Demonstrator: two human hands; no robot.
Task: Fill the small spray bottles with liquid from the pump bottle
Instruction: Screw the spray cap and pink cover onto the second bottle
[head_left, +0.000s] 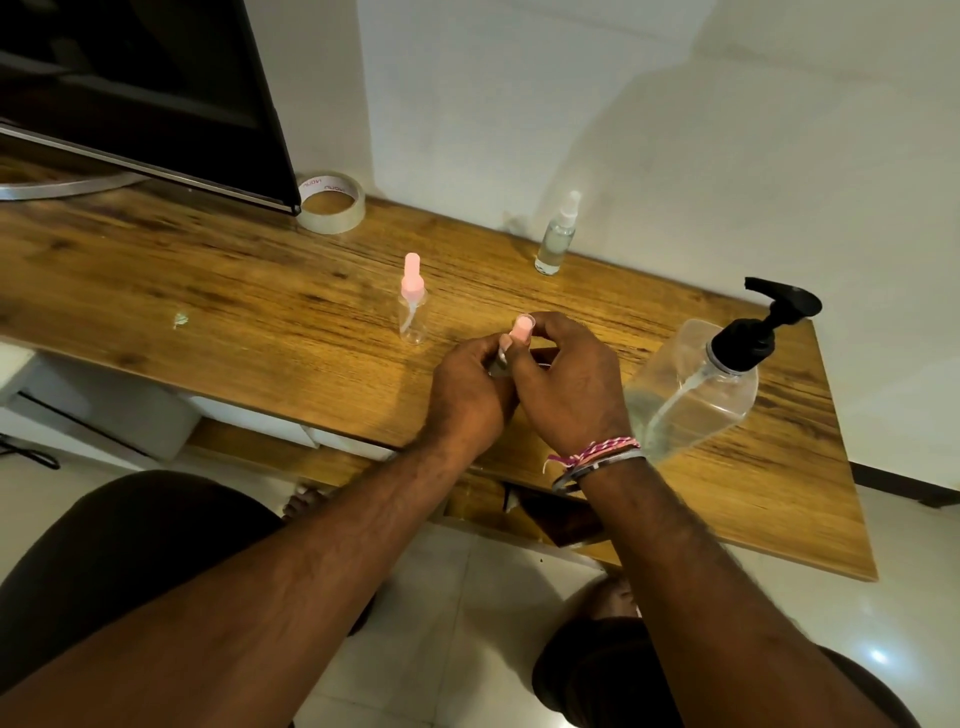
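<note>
Both hands meet at the middle of the wooden table (208, 270) around a small spray bottle with a pink top (521, 328). My left hand (470, 387) grips its body, which is mostly hidden. My right hand (569, 382) pinches the pink top with thumb and fingers. A second small clear bottle with a pink sprayer (413, 301) stands upright just left of the hands. A third small bottle with a white sprayer (557, 236) stands by the wall and holds liquid. The large clear pump bottle with a black pump (696, 384) stands to the right of my right wrist.
A roll of clear tape (332, 202) lies at the back by the corner of a dark screen (140, 88). A small scrap (180, 320) lies on the table's left part. White wall runs behind the table. My knees and tiled floor are below.
</note>
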